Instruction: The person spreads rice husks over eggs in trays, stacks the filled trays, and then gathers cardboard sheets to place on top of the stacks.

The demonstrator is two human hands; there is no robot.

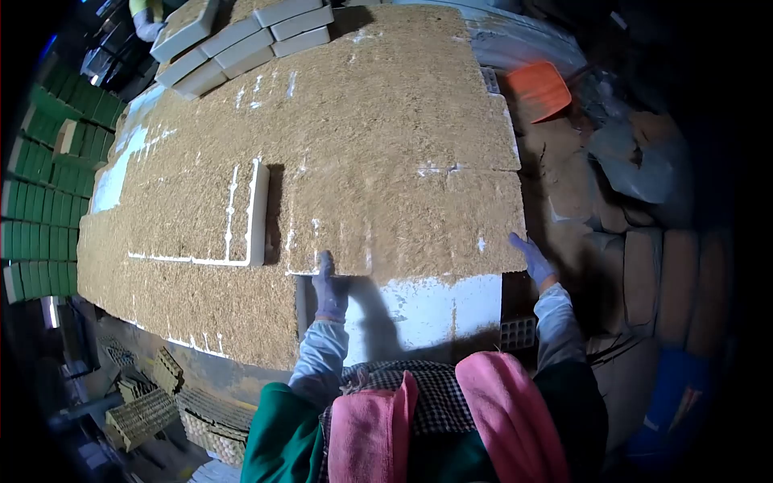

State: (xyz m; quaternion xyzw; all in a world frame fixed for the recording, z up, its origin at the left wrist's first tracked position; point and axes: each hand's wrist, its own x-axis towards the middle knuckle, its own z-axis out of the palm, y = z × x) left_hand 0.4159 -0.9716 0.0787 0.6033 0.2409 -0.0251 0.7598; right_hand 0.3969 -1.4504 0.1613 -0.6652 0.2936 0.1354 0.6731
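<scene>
Past the white surface (423,310), a tray (403,221) spans left hand (328,288) to right hand (535,259)

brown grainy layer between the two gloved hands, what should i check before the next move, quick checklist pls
1. Gloved left hand at the near edge of the brown grainy layer: ok.
2. Gloved right hand at the near right corner: ok.
3. Hold underneath the layer: cannot tell, hidden from this view.
4. White-walled, brown-filled tray to the left standing apart: ok, a dark gap shows between.
5. Orange scoop-shaped plastic piece off the layer: ok, beyond its right edge.
</scene>
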